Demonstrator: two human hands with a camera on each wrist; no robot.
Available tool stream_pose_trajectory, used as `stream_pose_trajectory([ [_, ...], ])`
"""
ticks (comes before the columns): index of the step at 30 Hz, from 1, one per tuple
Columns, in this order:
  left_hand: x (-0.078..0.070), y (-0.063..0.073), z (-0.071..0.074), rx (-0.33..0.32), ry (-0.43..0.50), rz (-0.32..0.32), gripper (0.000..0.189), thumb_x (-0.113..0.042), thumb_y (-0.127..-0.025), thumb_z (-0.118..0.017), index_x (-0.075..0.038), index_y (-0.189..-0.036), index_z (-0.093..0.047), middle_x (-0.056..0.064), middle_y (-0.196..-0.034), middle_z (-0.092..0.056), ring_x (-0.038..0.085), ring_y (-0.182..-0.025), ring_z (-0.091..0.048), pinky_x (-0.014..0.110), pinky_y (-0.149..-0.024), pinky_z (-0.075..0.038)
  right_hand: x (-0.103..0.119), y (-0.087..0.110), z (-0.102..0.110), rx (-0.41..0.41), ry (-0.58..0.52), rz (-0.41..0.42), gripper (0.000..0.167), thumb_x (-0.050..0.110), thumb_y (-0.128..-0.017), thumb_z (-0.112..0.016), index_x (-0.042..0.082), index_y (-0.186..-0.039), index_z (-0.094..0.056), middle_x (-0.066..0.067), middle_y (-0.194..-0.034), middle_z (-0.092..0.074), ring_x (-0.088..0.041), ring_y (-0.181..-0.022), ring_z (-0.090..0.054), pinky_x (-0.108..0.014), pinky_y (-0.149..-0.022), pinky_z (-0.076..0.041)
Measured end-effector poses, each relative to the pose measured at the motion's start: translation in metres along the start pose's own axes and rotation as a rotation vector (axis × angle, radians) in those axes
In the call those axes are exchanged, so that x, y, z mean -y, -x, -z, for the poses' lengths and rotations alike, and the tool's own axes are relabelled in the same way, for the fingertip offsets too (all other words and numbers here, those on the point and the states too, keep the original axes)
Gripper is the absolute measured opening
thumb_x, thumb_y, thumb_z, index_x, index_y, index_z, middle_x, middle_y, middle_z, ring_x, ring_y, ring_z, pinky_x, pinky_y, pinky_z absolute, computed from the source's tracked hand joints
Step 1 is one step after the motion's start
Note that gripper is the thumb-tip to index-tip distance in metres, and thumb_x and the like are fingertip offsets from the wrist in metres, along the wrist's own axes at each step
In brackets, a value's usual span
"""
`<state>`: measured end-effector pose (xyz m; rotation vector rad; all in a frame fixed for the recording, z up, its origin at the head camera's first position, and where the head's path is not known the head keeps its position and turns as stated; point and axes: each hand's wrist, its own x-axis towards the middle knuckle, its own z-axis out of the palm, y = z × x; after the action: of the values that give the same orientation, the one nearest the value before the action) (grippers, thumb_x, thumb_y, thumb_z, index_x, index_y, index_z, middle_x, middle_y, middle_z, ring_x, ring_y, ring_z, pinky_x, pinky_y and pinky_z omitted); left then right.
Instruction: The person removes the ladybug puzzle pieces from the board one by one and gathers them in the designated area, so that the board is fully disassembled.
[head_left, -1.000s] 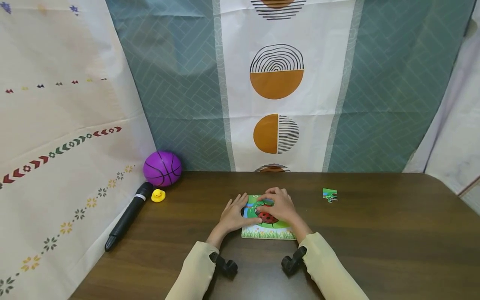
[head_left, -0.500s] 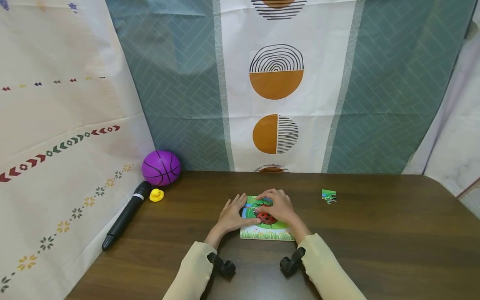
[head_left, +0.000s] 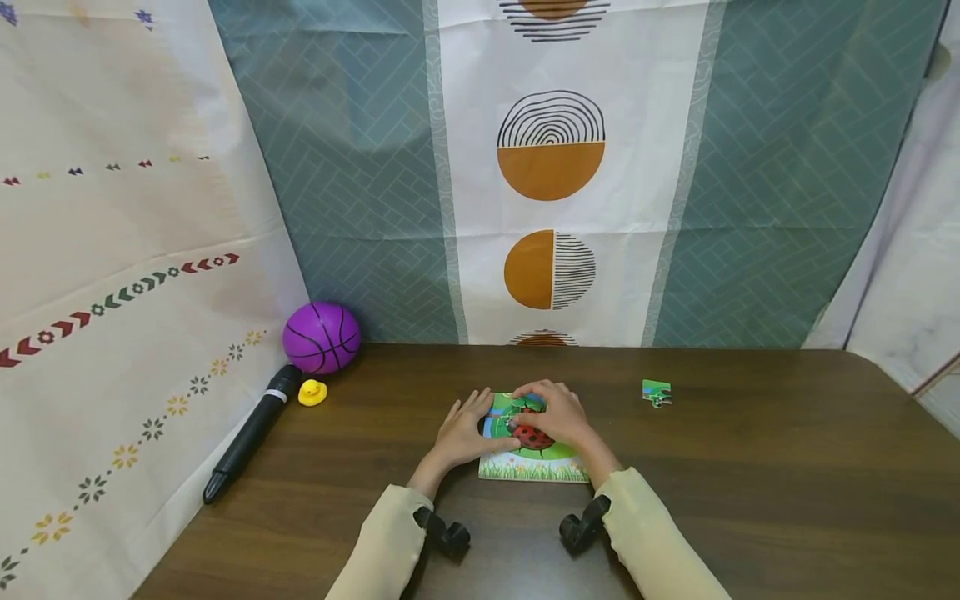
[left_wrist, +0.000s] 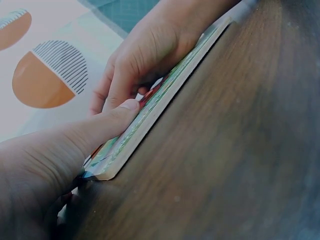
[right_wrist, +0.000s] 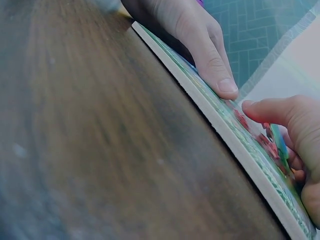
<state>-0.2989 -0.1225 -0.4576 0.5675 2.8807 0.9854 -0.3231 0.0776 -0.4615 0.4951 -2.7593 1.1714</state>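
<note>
A small jigsaw puzzle board (head_left: 534,472) with a ladybug on green leaves and a grassy bottom strip lies flat on the table. My left hand (head_left: 462,432) rests on its left side, fingers straight along the edge and thumb laid over the picture. Over the upper right part, my right hand (head_left: 561,414) has its fingers curled and pinches a puzzle piece (right_wrist: 281,148), whose tilted green-blue edge shows in the right wrist view. Most of that piece is hidden by the fingers. One loose puzzle piece (head_left: 657,392) lies apart to the right.
On the brown wooden table (head_left: 750,492), a purple ball (head_left: 322,337), a yellow rubber duck (head_left: 312,392) and a black microphone (head_left: 251,437) sit at the far left. A patterned cloth (head_left: 390,167) hangs behind the table's back edge.
Both hands stay almost in place on the puzzle board. The whole head view has shifted slightly; the loose puzzle piece and the other objects lie as before.
</note>
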Motion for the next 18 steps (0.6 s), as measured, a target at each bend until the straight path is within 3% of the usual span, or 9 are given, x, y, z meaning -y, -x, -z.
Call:
stream_pose_trajectory([
  [9, 0.0011, -0.0006, -0.0015, -0.001, 0.0, -0.002, 0.1, -0.057, -0.078, -0.073, -0.004, -0.152, -0.032, 0.013, -0.161, -0.028, 0.034, -0.152, -0.019, 0.057, -0.123, -0.01, -0.0005, 0.0011, 0.0005, 0.0, -0.048, -0.038, 0.028, 0.033, -0.084, -0.076, 0.031, -0.112, -0.068, -0.003, -0.132, -0.063, -0.034, -0.123, -0.051, -0.06, -0.099, -0.041],
  [18, 0.0008, -0.0008, -0.001, -0.002, -0.005, -0.003, 0.097, -0.051, -0.079, -0.075, -0.004, -0.152, -0.032, 0.013, -0.161, -0.028, 0.034, -0.152, -0.018, 0.056, -0.124, -0.009, 0.0006, 0.0021, 0.0021, -0.005, -0.127, -0.066, 0.028, 0.035, -0.086, -0.074, 0.033, -0.113, -0.068, -0.003, -0.13, -0.065, -0.027, -0.112, -0.06, -0.046, -0.086, -0.052],
])
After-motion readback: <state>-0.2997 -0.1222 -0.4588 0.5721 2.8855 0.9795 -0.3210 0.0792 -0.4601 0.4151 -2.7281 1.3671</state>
